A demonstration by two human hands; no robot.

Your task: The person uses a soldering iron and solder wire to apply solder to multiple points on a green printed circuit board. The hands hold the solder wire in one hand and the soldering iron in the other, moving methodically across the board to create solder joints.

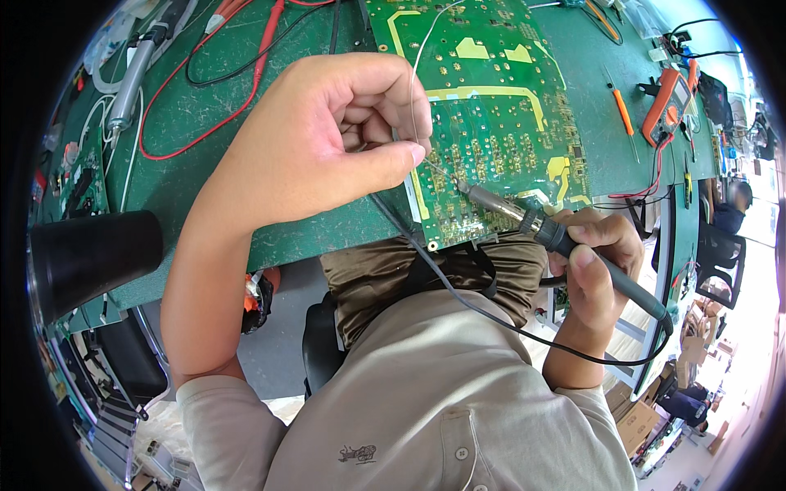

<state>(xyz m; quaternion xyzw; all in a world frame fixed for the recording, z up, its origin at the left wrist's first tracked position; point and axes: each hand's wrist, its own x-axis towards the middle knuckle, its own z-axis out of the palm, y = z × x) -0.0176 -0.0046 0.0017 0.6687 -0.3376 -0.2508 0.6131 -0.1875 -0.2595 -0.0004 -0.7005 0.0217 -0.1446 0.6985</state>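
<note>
A large green circuit board (pixel 483 86), with yellowish copper areas and rows of solder joints, lies at the table's near edge. My left hand (pixel 327 135) is over its left side, thumb and forefinger pinched on a thin solder wire (pixel 415 90) that runs up and away across the board. From the right, my right hand (pixel 602 254) grips the dark handle of a soldering iron (pixel 553 233). The iron's tip meets the board's lower left part, close by the wire's end. Whether tip and wire touch, I cannot tell.
The iron's black cord (pixel 499 323) loops across my lap. Red test leads (pixel 264 61) lie at the left, near a grey pen-shaped tool (pixel 135 78). A black cylinder (pixel 94 262) juts in at the left edge. An orange screwdriver (pixel 622 113) and orange multimeter (pixel 667 106) rest to the right.
</note>
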